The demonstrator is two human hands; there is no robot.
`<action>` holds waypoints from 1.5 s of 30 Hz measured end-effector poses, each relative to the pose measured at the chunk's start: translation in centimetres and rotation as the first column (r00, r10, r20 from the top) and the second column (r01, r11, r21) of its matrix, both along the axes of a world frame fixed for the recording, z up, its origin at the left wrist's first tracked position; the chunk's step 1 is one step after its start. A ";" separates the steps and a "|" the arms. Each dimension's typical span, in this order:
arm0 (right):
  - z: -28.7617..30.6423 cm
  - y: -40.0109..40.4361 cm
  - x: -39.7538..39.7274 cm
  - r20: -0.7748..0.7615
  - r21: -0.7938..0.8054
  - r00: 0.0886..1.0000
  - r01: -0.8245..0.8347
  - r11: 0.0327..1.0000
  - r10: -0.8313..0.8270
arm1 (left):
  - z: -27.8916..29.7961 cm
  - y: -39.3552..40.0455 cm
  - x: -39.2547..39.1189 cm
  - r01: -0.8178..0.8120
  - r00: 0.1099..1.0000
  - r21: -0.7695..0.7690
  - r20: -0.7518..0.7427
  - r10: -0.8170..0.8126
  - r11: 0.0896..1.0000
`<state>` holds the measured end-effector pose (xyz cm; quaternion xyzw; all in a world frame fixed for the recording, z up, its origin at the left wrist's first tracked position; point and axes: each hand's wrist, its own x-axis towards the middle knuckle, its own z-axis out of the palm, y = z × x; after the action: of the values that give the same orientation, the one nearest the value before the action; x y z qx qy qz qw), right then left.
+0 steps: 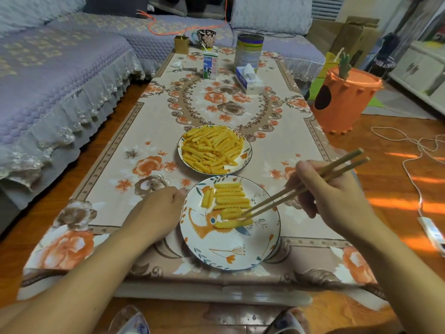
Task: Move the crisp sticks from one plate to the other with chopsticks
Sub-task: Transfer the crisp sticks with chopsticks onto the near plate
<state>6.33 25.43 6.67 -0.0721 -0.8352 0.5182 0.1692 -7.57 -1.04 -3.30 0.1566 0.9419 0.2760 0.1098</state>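
Note:
A far plate is piled with several yellow crinkled crisp sticks. The near plate, white with orange and teal flowers, holds several crisp sticks laid in a neat row on its far half. My right hand grips a pair of wooden chopsticks; their tips lie at the nearest crisp stick on the near plate. My left hand rests on the table, fingers loosely curled, its thumb touching the near plate's left rim.
The low table wears a floral cloth. At its far end stand a milk carton, a tissue pack, a tin can, a mug and keys. A sofa runs along the left; an orange bin and cables are at right.

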 end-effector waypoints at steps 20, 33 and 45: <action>-6.1 -0.3 3.5 -0.031 -0.779 0.959 0.152 0.608 -0.280 | 1.8 1.4 3.1 -0.258 0.963 0.234 0.145 0.229 0.937; -5.0 0.8 -9.3 -0.149 -0.046 0.972 0.177 0.983 -0.182 | 2.4 3.5 0.4 -0.279 0.956 0.250 0.163 0.244 0.927; -3.7 1.9 -8.1 -0.160 -0.184 0.960 0.200 0.962 -0.230 | 3.6 4.3 2.7 -0.384 0.923 0.445 0.190 0.334 0.809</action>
<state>-1.82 27.29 3.02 -0.1294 -0.7575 0.5689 0.2930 -4.89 3.24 0.32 -0.0168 0.8511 0.5210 0.0619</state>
